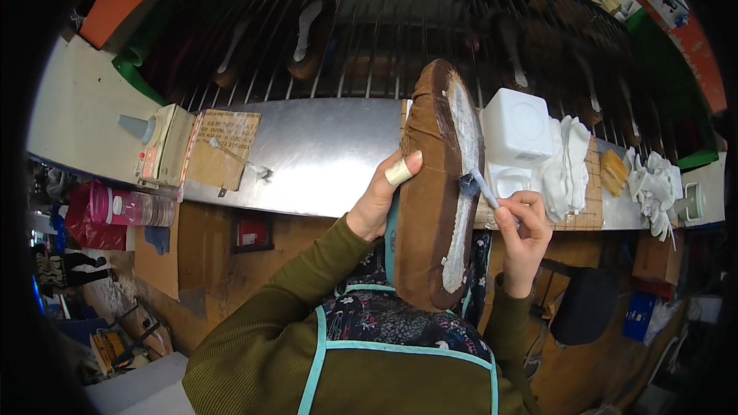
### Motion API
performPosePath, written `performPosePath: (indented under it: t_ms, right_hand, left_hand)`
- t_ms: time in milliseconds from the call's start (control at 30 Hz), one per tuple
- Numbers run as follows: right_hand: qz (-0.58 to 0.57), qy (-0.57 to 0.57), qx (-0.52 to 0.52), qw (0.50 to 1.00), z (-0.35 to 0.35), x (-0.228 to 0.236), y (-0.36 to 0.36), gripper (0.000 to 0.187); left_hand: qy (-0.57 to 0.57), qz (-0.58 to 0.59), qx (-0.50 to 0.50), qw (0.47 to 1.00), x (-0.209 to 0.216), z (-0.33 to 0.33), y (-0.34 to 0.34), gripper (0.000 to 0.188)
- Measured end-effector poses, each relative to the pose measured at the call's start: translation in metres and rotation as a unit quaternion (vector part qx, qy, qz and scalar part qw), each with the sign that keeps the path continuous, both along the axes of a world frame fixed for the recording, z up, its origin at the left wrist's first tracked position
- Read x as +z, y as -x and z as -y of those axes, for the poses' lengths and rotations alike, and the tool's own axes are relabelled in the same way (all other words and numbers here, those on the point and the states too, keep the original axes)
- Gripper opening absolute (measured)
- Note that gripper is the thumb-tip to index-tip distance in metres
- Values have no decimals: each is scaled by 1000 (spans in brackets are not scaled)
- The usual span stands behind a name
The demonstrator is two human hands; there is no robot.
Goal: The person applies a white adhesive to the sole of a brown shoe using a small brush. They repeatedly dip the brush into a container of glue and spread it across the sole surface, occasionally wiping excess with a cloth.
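Note:
My left hand (378, 198), its thumb wrapped in pale tape, grips a brown suede shoe upper (425, 161) from the left. The shoe stands on end, tilted slightly, with its underside turned right; a pale grey-white strip runs along that underside. A bit of teal shows behind the shoe, under my left hand. Between the thumb and fingers of my right hand (524, 234) is a small brush (484, 188) with a light handle. Its dark tip touches the pale strip about midway along the shoe.
Behind the shoe lies a metal bench top (307, 146). A white plastic container (516, 124) and white gloves (565, 165) are to the right. Another brush (238, 157) rests partly on cardboard (223, 134) at left. Beyond are metal bars (369, 38) with several shoes beneath.

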State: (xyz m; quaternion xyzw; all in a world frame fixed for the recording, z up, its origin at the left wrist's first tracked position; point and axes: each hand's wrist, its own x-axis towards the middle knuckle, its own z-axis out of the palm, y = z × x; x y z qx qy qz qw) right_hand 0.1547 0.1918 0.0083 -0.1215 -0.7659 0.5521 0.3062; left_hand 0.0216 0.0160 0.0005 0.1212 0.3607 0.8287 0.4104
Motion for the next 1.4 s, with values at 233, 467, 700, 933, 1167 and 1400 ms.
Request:
performPosePath:
  t_ms: [233,467,700,933,1167,1400]
  right_hand:
    - [3,-45,-60,997,17,3,15,13]
    - [-33,-151,-79,985,9,8,34,16]
    - [-59,-179,-25,982,-5,0,34,18]
    - [-56,-161,-9,985,-3,-11,19,17]
    - [-37,-45,-68,996,6,-2,39,13]
    - [57,108,44,992,22,-4,-11,12]
  left_hand:
    - [23,-15,18,999,2,7,-2,59]
    - [35,-58,21,997,4,12,1,57]
    - [78,-83,24,993,8,11,4,66]
    - [36,-32,19,999,2,11,9,54]
    - [10,-23,42,999,1,3,4,59]
    - [5,-45,139,989,-15,11,6,57]
